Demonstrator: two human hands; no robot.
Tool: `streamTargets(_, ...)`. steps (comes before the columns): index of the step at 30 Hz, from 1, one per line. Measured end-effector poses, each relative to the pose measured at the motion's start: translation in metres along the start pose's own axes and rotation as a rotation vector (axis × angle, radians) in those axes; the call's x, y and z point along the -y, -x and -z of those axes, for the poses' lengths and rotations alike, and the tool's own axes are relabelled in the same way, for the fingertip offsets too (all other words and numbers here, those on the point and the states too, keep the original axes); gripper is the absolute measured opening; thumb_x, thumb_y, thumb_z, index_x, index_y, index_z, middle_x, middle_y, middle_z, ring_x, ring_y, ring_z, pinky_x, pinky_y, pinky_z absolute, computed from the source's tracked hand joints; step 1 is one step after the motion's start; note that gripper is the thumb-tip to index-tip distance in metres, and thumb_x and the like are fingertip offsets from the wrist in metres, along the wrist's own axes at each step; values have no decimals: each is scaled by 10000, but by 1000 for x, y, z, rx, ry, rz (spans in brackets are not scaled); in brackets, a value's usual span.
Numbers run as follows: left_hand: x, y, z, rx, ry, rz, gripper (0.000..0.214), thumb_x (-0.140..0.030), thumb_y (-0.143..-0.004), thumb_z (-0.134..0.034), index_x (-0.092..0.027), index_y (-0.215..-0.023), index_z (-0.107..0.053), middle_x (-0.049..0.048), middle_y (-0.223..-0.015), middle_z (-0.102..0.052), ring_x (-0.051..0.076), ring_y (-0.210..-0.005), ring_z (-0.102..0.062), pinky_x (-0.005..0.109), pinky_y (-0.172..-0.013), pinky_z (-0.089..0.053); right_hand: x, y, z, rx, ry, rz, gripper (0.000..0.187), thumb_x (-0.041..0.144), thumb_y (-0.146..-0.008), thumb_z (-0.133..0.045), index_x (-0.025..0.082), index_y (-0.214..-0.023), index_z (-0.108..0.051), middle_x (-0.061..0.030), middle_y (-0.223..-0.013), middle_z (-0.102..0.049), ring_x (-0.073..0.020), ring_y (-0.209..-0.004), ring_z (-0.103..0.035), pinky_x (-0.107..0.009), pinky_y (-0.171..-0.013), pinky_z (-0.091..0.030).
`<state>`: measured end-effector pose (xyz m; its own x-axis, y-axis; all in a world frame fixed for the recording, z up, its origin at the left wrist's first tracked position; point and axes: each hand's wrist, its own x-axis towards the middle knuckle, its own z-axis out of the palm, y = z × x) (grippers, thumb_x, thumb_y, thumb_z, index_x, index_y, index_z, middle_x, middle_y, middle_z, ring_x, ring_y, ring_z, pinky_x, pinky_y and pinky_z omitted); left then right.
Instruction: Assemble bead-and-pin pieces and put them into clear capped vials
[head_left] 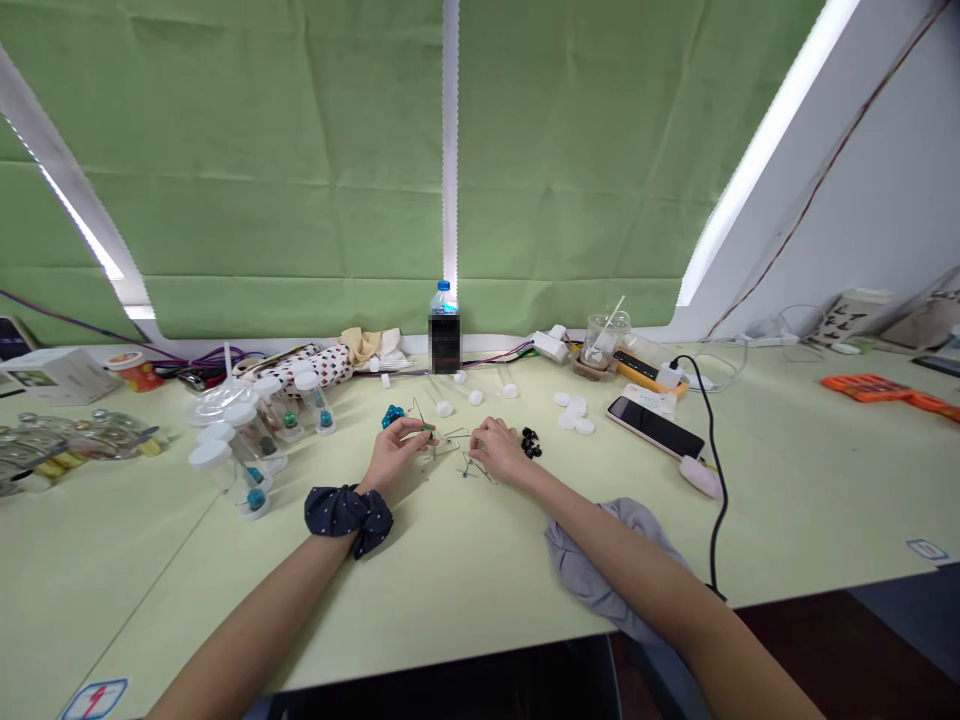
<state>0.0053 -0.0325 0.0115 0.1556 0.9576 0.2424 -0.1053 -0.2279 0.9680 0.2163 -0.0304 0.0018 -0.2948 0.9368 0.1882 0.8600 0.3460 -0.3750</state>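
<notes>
My left hand (399,450), with a dark dotted scrunchie (349,515) on its wrist, pinches a small green bead (428,430) between thumb and fingertips. A thin bent wire (418,408) rises beside that bead. My right hand (496,448) is closed, fingertips down over the table. Whatever it may hold is too small to make out. Several bent metal wire pieces (456,434) lie between the hands, and more wire pieces (480,470) lie just below the right fingers. Behind the left hand sits a cluster of blue beads (392,415). Small black pieces (531,443) are heaped right of my right hand.
Clear tubes with white caps (240,425) stand at left, some holding beads. White caps (575,413) lie at right, near a phone (655,427) and a black cable (718,470). A bottle (444,300) stands behind. Grey cloth (592,560) lies under my right forearm.
</notes>
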Motion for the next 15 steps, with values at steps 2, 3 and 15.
streamTargets(2, 1, 0, 0, -3, -1, -1, 315, -381, -694, -685, -155, -877, -564, 96, -944, -676, 219, -770, -667, 342, -701, -473, -1, -2, -2, 31, 26, 6, 62, 233, -821, -591, 181, -788, -595, -64, -956, -499, -217, -984, -425, -334, -764, -303)
streamTargets(3, 1, 0, 0, -2, -1, -1, 311, -377, -696, -684, -155, -877, -563, 96, -945, -676, 219, -771, -667, 342, -701, -474, -1, -2, -4, 42, 43, 13, 64, 221, -828, -578, 174, -785, -587, -71, -955, -501, -223, -982, -427, -334, -759, -305)
streamTargets(15, 0, 0, 0, -4, 1, 8, 328, -395, -680, -691, -154, -865, -569, 93, -922, -680, 221, -763, -667, 345, -697, -482, -1, -1, 1, -19, -45, 47, 116, 100, -878, -439, 167, -892, -532, -51, -864, -579, -170, -850, -504, -281, -731, -346)
